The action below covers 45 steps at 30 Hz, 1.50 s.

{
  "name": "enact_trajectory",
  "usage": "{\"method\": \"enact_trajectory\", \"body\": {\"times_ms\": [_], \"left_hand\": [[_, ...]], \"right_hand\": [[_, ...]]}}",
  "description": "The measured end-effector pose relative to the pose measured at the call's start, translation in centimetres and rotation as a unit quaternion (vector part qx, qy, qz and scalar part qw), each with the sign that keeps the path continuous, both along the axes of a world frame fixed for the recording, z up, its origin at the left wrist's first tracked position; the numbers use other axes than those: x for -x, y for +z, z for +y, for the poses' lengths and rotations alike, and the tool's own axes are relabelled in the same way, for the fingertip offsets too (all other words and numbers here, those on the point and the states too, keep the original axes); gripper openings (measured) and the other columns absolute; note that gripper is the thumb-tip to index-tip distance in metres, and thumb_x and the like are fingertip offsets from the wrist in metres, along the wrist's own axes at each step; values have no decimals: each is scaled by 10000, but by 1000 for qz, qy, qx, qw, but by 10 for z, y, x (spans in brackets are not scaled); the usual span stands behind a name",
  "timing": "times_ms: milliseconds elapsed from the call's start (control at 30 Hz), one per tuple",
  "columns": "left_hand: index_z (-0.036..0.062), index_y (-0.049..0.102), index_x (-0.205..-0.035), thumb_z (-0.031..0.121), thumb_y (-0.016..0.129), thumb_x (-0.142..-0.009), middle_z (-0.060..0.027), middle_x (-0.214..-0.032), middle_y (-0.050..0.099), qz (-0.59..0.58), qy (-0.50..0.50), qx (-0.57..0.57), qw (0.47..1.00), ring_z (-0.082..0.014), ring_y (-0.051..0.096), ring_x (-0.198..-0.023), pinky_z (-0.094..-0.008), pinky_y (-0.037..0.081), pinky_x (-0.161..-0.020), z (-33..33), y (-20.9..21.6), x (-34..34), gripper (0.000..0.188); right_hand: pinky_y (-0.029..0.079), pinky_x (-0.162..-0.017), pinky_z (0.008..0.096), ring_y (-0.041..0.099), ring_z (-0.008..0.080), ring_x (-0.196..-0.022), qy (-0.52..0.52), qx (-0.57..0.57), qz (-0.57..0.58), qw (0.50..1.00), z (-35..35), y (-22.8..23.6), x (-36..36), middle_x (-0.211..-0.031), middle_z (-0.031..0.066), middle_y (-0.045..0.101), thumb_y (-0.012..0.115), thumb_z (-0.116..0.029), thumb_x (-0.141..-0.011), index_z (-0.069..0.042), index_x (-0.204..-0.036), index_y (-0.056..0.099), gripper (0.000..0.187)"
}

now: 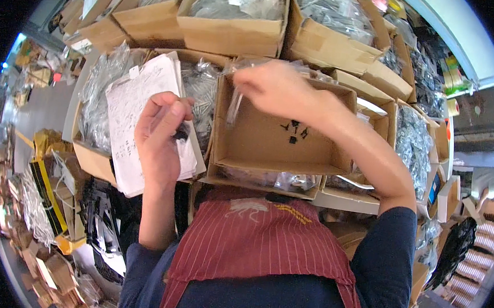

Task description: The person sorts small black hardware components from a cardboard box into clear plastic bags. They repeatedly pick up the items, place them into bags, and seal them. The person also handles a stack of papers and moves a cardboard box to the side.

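My left hand (pixel 161 134) is raised over a stack of handwritten papers (pixel 132 111), with its fingers curled in. Small black parts (pixel 181 132) show at its palm, too small to name closely. Above the far left corner of an open cardboard box (pixel 247 148), my right hand (pixel 274 87) is smeared a little by motion, its fingers pinched together. From them hangs a narrow clear plastic bag (pixel 234 108); what it holds, if anything, I cannot make out. Several small black pieces (pixel 294 131) lie loose on the floor of that box.
Cardboard boxes of bagged parts (pixel 233 27) line the back. Silvery screw-like parts in clear bags (pixel 203 88) fill a box beside the papers. More bagged parts (pixel 413 137) stand at the right. Black and yellow items (pixel 47 188) sit at the lower left.
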<state>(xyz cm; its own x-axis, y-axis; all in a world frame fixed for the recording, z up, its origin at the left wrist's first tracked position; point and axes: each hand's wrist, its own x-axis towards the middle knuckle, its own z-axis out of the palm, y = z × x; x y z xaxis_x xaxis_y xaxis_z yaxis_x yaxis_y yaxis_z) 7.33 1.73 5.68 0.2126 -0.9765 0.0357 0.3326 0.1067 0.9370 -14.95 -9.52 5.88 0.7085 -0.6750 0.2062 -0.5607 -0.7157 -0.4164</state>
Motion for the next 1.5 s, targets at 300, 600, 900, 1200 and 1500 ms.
{"method": "enact_trajectory", "body": {"times_ms": [300, 600, 900, 1200, 1500], "left_hand": [[28, 620, -1089, 204, 657, -966, -73, -1022, 673, -21, 59, -46, 997, -189, 628, -1074, -306, 458, -896, -1, -16, -33, 217], [18, 606, -1068, 174, 688, -944, -64, -948, 641, -13, -33, -22, 999, -232, 629, -1078, -318, 475, -879, -3, -1, 8, 216], [32, 628, -1057, 83, 713, -929, -105, -1004, 713, -5, -64, 8, 998, -147, 631, -910, -293, 476, -895, -2, -10, 9, 162], [29, 604, -1085, 93, 705, -932, -84, -983, 681, 7, -90, 3, 996, -161, 626, -944, -323, 452, -979, -1, -1, 17, 195], [33, 590, -1195, 100, 722, -915, -110, -1137, 667, 83, -207, 71, 972, -250, 582, -1219, -378, 394, -1114, -9, 33, 70, 317]], "right_hand": [[607, -792, 268, 709, 129, -941, 27, -249, -346, 904, 21, 52, 57, -1008, 68, 714, 517, -65, -1051, -25, -1175, 649, 185], [566, -810, 438, 707, 339, -942, 0, -151, -22, 988, 38, -16, 9, -1021, 184, 709, 559, -35, -921, -45, -1151, 624, 239], [596, -793, 406, 667, 317, -999, 89, 137, 174, 971, 30, -56, -12, -1042, 144, 659, 648, -77, -820, -20, -1002, 702, 198], [558, -870, 444, 661, 377, -1002, 35, -72, 36, 996, 18, -36, 8, -1078, 207, 666, 703, -113, -805, -23, -1022, 710, 235], [581, -843, 326, 713, 211, -944, 13, -577, -363, 731, 70, 38, 30, -1095, 137, 696, 717, -135, -937, 39, -1303, 570, 431]]}}
